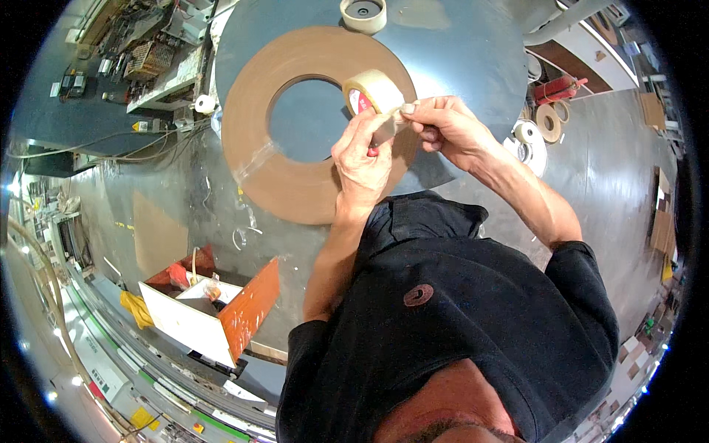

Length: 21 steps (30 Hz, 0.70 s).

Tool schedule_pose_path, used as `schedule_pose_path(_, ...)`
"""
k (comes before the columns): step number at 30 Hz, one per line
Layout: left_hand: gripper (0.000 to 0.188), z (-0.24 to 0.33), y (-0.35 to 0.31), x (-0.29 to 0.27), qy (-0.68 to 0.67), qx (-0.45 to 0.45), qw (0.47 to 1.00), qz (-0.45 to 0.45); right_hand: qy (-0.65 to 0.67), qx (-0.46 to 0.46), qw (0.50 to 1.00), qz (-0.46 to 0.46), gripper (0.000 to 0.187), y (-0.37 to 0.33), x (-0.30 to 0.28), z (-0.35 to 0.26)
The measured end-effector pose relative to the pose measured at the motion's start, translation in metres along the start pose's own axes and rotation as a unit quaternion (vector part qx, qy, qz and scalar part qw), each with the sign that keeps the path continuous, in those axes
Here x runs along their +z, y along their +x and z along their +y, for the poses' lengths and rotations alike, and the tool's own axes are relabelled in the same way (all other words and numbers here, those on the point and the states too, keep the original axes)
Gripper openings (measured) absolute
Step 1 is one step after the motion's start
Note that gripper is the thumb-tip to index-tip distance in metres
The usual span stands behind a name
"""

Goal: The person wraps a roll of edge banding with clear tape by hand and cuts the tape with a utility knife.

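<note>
Left hand (362, 159) raised in front of the chest, fingers curled round a tape roll (374, 92); the roll sits at the top of the fist, tilted, its red core edge facing left; thumb and forefinger reach toward the free tape end. Right hand (447, 125) just beside the left, touching it at the fingertips; thumb and forefinger pinch the loose tape end (402, 112) where it leaves the roll; remaining fingers folded in. Tape roll thus lies between the two hands, above the left knuckles and left of the right fingertips; pale, translucent tape.

Both forearms bare, coming up from a black shirt (458, 310) that fills the lower centre.

Behind the hands: a large brown ring (258, 88) of wound strip lying flat on a round grey disc (458, 52); a strip of clear film (255, 159) stuck across the ring's lower left edge. A small cream spool (362, 13) stands on the disc at the top edge, well apart from the hands.

Right of the disc: several small rolls (548, 122) and a red extinguisher (557, 87) on the floor. Lower left: a white and orange box (214, 310) holding odds and ends, a yellow cloth (136, 308) beside it. Upper left: a cluttered bench (155, 66) with cables (111, 148) trailing below.
</note>
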<state>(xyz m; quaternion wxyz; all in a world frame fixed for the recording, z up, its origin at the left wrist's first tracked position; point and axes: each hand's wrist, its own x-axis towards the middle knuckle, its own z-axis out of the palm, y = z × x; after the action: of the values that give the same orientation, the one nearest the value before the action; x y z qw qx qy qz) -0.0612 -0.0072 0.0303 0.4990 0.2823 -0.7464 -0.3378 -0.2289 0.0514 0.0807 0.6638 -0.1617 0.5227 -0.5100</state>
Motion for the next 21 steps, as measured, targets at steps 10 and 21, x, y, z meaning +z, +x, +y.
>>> schedule_pose_path(10, 0.009, 0.015, 0.000, -0.002, 0.005, -0.133, 0.990, 0.043, -0.339, -0.289, 0.871, 0.210, 0.032, -0.015, -0.033, -0.039)
schedule_pose_path(21, 0.011, 0.014, 0.010, -0.012, -0.071, -0.143, 0.986, -0.038, -0.594, -0.571, 0.563, -0.062, 0.039, 0.015, -0.008, -0.024)
